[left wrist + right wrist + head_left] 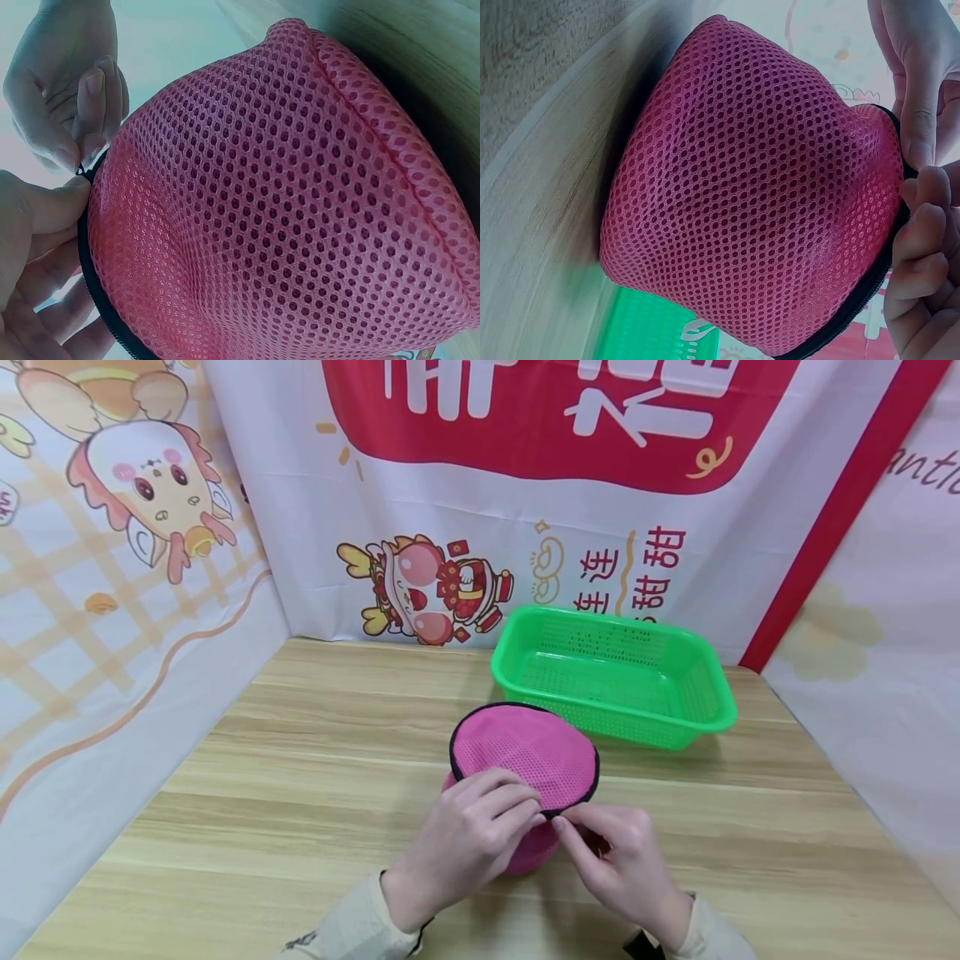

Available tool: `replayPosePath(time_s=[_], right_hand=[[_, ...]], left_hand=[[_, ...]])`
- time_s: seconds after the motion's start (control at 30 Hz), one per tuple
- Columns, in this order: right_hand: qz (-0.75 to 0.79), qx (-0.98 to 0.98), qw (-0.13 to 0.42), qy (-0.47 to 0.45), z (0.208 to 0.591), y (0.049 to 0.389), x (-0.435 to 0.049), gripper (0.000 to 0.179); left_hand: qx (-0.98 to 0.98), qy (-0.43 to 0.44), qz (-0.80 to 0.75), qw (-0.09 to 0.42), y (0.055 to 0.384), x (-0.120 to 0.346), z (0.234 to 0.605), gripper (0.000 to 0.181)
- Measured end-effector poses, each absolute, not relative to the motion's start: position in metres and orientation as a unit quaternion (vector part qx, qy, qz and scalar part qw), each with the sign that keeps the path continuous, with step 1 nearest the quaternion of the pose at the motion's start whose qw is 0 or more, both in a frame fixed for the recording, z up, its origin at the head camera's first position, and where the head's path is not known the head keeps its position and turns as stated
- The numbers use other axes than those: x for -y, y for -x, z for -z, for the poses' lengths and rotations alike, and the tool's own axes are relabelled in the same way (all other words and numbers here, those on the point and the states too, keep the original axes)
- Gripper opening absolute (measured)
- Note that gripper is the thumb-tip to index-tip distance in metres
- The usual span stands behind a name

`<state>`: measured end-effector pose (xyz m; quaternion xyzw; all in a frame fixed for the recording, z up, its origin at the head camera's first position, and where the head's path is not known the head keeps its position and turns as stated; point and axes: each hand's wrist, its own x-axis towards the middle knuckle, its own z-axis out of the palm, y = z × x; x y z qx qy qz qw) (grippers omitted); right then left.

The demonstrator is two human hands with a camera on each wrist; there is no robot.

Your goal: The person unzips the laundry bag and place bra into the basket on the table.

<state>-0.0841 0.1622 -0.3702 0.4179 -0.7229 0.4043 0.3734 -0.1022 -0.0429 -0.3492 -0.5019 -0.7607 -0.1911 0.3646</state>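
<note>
A pink mesh zip bag (pixel 521 747) stands on the table, its round lid edged by a black zipper (pixel 96 289). My left hand (pixel 468 835) grips the near rim, thumb on the zipper edge and the other fingers at the lid side. Right beside it, my right hand (pixel 630 864) pinches a small black piece at the zipper between thumb and index finger. In the right wrist view the bag's mesh side (pixel 742 195) bulges, with a dent below the rim. Whatever may be inside is hidden by the mesh.
Behind the bag and to its right sits a green plastic basket (pixel 708 722) with perforated sides. The wooden table (pixel 300 760) is bordered by printed cloth at the left, back and right.
</note>
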Motion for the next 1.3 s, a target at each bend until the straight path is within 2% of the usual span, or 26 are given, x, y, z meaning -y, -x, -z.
replayPosePath(time_s=[0.23, 1.3], right_hand=[[-0.414, 0.721, 0.369, -0.416, 0.3697, 0.0837, -0.1636, 0.010], [-0.415, 0.736, 0.368, -0.388, 0.3665, 0.0820, -0.1656, 0.015]], left_hand=[[0.762, 0.500, 0.188, 0.367, 0.1011, 0.0423, 0.3493, 0.007], [0.760, 0.496, 0.191, 0.374, 0.1005, 0.0423, 0.3491, 0.008]])
